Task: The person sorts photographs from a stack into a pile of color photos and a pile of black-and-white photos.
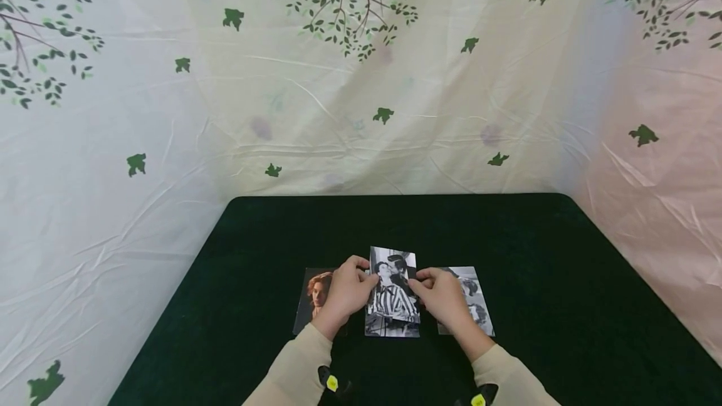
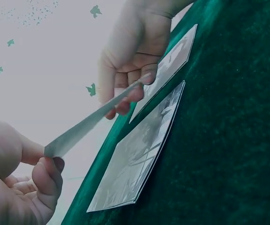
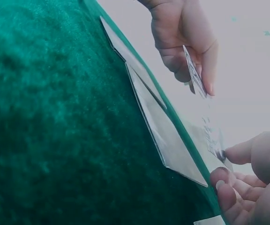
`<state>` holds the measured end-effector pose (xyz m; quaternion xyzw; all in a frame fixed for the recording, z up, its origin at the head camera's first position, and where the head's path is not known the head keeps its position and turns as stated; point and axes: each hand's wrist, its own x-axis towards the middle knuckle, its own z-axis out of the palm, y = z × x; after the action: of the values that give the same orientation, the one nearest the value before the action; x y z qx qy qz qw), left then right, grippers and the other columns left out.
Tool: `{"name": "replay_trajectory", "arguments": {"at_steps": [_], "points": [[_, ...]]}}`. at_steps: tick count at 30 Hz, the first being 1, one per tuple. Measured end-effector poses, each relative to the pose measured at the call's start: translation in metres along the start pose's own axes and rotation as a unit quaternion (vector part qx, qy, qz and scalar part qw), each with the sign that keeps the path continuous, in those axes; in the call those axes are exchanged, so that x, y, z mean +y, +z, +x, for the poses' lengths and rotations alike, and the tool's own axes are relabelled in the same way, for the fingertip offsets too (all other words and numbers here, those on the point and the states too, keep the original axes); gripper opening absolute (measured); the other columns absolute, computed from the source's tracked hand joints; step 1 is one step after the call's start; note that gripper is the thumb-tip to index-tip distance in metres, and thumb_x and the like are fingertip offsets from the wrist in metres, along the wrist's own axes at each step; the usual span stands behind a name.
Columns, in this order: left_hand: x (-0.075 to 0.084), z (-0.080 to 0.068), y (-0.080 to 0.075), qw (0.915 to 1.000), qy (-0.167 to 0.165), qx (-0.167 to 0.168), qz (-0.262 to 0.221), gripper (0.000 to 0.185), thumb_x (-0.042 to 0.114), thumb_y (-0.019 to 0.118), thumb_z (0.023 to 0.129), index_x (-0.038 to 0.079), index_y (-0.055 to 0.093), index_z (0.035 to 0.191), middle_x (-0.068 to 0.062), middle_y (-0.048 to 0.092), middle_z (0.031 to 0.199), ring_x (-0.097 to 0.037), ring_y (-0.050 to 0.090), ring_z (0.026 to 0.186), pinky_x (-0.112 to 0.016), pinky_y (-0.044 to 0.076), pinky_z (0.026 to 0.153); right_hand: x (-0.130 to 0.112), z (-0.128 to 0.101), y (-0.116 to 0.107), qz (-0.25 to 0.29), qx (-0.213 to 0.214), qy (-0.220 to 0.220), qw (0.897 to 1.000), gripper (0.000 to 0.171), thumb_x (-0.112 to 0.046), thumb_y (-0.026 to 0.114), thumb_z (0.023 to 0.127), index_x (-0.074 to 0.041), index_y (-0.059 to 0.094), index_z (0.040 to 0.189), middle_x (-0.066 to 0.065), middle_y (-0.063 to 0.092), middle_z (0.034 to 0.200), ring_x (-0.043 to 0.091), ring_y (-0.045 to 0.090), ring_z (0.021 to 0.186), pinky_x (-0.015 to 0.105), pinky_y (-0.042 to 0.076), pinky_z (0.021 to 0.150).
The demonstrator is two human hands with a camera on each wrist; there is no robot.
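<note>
Currently we pinch the lifted photo (image 1: 393, 296) by opposite side edges, left hand (image 1: 346, 291) and right hand (image 1: 442, 296) curled on it, above a flat middle print (image 1: 389, 328); bare green cloth (image 1: 564, 281) lies beyond both hands.

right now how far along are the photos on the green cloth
Looks done: three photos lie flat in a row on the green cloth, a colour portrait at left, a black-and-white print in the middle, another print at right. In hand: the left hand and right hand pinch one striped-shirt photo by its side edges, lifted above the middle print. Left: it is not yet laid down.
</note>
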<state>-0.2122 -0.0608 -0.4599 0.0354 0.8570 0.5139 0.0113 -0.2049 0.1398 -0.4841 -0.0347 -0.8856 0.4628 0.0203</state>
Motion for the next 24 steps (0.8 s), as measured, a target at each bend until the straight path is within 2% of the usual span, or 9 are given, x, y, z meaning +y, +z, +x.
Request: {"name": "replay_trajectory", "arguments": {"at_steps": [4,9,15,24], "points": [[0.003,-0.003,0.001,0.9999,0.01,0.007,-0.004,0.022,0.014,0.064,0.092,0.002,0.058,0.11,-0.002,0.06,0.075,-0.014,0.056,0.059,-0.03,0.047,0.053,-0.003,0.001,-0.004,0.023,0.011,0.014,1.0,0.028,-0.024,0.071,0.088,-0.006,0.066,0.11,0.003,0.063,0.075,0.016,0.058,0.06,0.03,0.049,0.054],[0.008,-0.006,0.009,0.9996,0.013,0.002,-0.024,0.021,0.012,0.062,0.092,0.002,0.059,0.11,-0.002,0.058,0.072,-0.013,0.057,0.05,-0.028,0.046,0.047,-0.001,0.0,-0.019,0.007,0.006,0.015,1.0,0.033,-0.025,0.071,0.088,-0.005,0.067,0.113,0.003,0.066,0.082,0.015,0.059,0.063,0.029,0.051,0.057],[0.018,-0.006,0.028,0.9991,0.042,-0.005,-0.008,0.024,0.008,0.063,0.091,-0.001,0.061,0.113,0.002,0.057,0.066,-0.009,0.057,0.048,-0.025,0.045,0.048,0.011,-0.003,-0.042,-0.041,0.022,0.013,0.999,0.037,-0.03,0.072,0.087,-0.008,0.068,0.116,0.005,0.069,0.093,0.014,0.06,0.069,0.029,0.05,0.06],[0.031,-0.006,0.063,0.999,0.039,0.006,-0.02,0.028,0.006,0.066,0.088,-0.004,0.064,0.114,0.006,0.059,0.062,-0.005,0.055,0.047,-0.023,0.045,0.048,0.031,-0.007,-0.07,-0.062,0.021,0.02,0.998,0.04,-0.035,0.071,0.087,-0.006,0.067,0.115,0.007,0.068,0.094,0.017,0.06,0.075,0.03,0.049,0.062]]}}
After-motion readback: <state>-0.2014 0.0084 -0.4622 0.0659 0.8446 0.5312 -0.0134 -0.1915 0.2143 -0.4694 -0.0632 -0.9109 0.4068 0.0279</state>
